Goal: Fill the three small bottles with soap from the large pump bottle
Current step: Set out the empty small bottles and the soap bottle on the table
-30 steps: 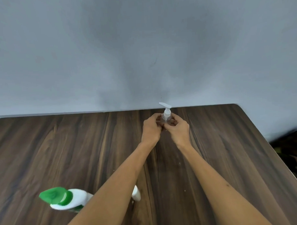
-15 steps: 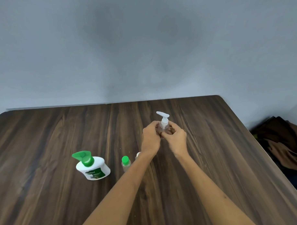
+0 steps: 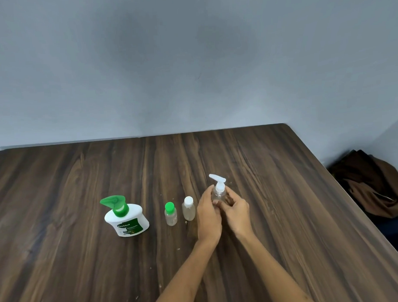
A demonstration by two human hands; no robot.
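On the surface: your dark wood-grain surface (image 3: 84, 256) carries four bottles in a row.
Left hand: your left hand (image 3: 208, 215) has its fingers curled round the clear pump bottle (image 3: 218, 193).
Right hand: your right hand (image 3: 237, 211) cups the same bottle from the other side, fingers clamped on it.
Large pump bottle: white with a green pump (image 3: 126, 217), upright, far left of the row.
Small bottles: green-capped bottle (image 3: 171, 214) and white-capped bottle (image 3: 188, 208) stand just beside each other, between the large one and your hands.
Off the surface: brown cloth (image 3: 375, 185) lies at right.

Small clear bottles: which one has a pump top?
The small clear bottle with the white pump top, held between both hands; the other two have plain screw caps, green and white.
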